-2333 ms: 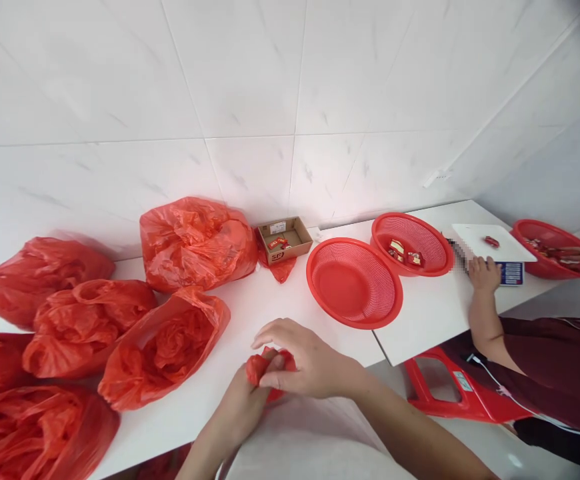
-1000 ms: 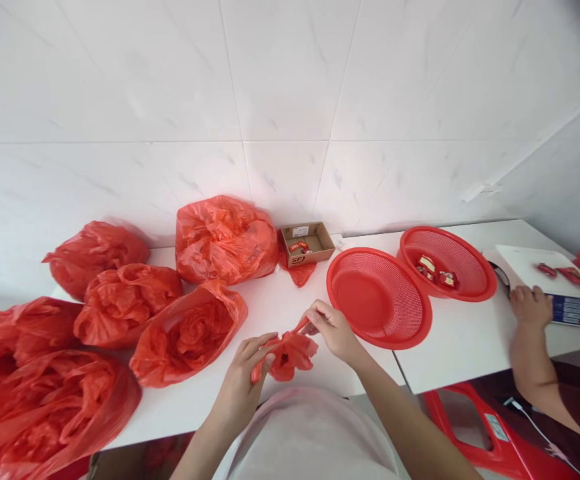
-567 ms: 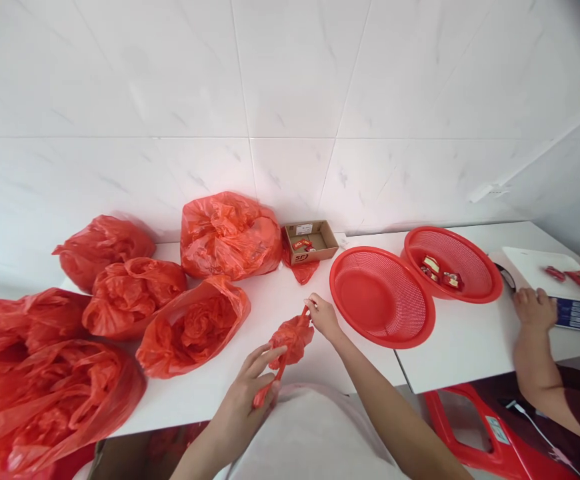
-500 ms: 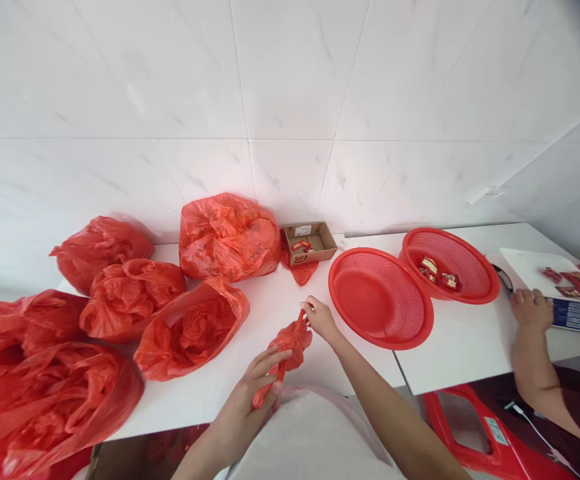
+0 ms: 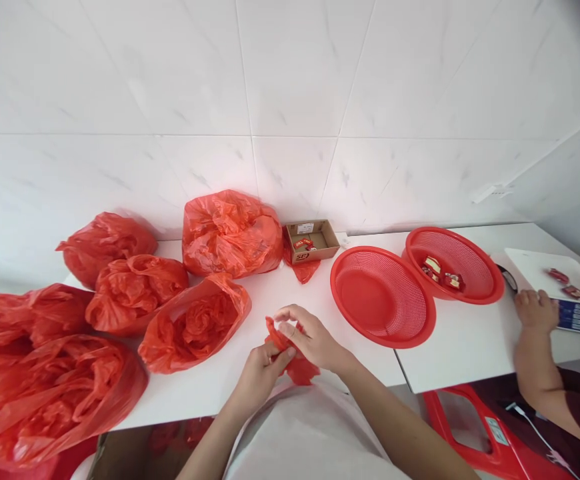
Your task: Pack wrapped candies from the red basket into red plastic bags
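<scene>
Both my hands are closed on a small red plastic bag [image 5: 297, 368] over the near edge of the white table [image 5: 270, 300]. My left hand [image 5: 260, 373] grips it from below. My right hand [image 5: 309, 339] lies over it, fingers pinching the bag's top. An open red bag [image 5: 195, 325] stuffed with more red plastic lies just left of my hands. An empty red mesh basket [image 5: 383, 297] stands to the right.
Several full red bags [image 5: 130, 293] crowd the table's left side. A small cardboard box [image 5: 313, 241] sits by the wall. A second red basket [image 5: 454, 265] holds a few wrapped sweets. Another person's hand [image 5: 537, 310] rests by a white scale [image 5: 550, 270] at the right. A red stool [image 5: 475, 427] is below.
My hands, stretched apart pulling the bag's ends half a second ago, have come together, with the right hand now over the left on the bunched bag.
</scene>
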The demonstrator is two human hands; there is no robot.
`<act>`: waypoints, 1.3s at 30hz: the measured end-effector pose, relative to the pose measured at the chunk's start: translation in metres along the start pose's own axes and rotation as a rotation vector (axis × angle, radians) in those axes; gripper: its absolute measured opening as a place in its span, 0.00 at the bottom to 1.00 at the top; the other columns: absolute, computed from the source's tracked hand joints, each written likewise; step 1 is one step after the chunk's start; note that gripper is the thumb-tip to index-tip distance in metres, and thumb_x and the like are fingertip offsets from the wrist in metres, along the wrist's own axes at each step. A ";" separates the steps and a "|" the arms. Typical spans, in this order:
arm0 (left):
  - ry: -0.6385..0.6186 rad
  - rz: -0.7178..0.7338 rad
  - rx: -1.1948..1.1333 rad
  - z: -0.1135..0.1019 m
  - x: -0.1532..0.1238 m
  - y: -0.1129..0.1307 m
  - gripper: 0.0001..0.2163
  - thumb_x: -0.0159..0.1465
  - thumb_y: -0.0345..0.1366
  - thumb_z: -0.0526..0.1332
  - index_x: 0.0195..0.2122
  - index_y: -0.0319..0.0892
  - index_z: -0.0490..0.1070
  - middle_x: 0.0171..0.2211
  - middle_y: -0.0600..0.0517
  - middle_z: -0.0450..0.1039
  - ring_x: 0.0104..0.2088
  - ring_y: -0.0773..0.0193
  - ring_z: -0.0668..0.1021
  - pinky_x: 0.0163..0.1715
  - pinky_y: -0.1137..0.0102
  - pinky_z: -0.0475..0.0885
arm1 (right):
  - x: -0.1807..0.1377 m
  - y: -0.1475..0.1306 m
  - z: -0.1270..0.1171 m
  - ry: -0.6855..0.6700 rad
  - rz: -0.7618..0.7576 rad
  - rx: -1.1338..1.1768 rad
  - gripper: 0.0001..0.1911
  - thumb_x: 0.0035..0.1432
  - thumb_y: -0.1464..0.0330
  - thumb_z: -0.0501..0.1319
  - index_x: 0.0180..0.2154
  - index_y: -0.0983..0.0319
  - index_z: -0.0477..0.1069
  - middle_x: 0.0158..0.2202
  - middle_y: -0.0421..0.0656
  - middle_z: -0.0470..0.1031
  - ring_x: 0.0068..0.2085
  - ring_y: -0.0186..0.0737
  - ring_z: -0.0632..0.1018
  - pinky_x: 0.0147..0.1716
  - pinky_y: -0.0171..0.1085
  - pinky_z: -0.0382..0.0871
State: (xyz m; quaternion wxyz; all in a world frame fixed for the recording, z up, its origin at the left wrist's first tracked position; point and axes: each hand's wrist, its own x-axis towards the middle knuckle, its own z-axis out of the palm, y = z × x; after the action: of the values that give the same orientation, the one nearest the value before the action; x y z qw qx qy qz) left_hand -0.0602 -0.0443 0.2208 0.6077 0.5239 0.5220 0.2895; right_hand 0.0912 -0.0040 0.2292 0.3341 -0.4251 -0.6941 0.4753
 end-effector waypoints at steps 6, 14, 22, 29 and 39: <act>0.162 0.015 -0.217 -0.012 0.004 -0.015 0.18 0.61 0.49 0.60 0.26 0.40 0.80 0.30 0.48 0.79 0.39 0.57 0.78 0.49 0.63 0.69 | -0.010 0.020 -0.003 0.260 0.237 0.171 0.12 0.65 0.58 0.54 0.34 0.57 0.56 0.19 0.29 0.53 0.21 0.31 0.56 0.22 0.31 0.51; 0.171 0.155 -0.137 -0.017 0.007 -0.011 0.11 0.61 0.42 0.64 0.40 0.44 0.81 0.37 0.47 0.79 0.40 0.57 0.78 0.41 0.64 0.73 | -0.030 -0.014 0.001 0.336 0.437 0.645 0.15 0.56 0.62 0.60 0.31 0.56 0.52 0.18 0.28 0.56 0.20 0.29 0.55 0.20 0.29 0.49; 0.196 0.360 0.248 -0.026 0.001 -0.005 0.04 0.60 0.31 0.63 0.32 0.46 0.77 0.35 0.51 0.77 0.40 0.60 0.77 0.44 0.64 0.71 | -0.035 0.013 0.005 0.340 0.079 -0.160 0.12 0.52 0.75 0.57 0.40 0.58 0.69 0.38 0.42 0.74 0.36 0.38 0.72 0.37 0.38 0.66; 0.285 0.326 0.259 -0.012 0.006 -0.015 0.10 0.55 0.26 0.62 0.37 0.45 0.68 0.34 0.54 0.74 0.34 0.65 0.77 0.33 0.70 0.73 | -0.025 0.012 0.016 0.128 0.129 0.145 0.13 0.57 0.74 0.54 0.43 0.58 0.68 0.37 0.40 0.77 0.36 0.35 0.77 0.37 0.36 0.71; 0.525 0.474 0.284 -0.008 0.015 -0.011 0.05 0.62 0.32 0.60 0.39 0.44 0.70 0.36 0.51 0.74 0.35 0.64 0.78 0.36 0.69 0.73 | -0.021 0.010 0.016 0.069 0.400 0.717 0.17 0.58 0.57 0.62 0.43 0.61 0.72 0.32 0.40 0.76 0.32 0.35 0.77 0.36 0.38 0.72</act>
State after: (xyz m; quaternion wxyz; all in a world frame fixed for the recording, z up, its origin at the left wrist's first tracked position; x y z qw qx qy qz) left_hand -0.0658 -0.0309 0.2062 0.2908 0.6171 0.5593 0.4710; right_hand 0.0892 -0.0268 0.2133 0.3851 -0.4241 -0.3766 0.7280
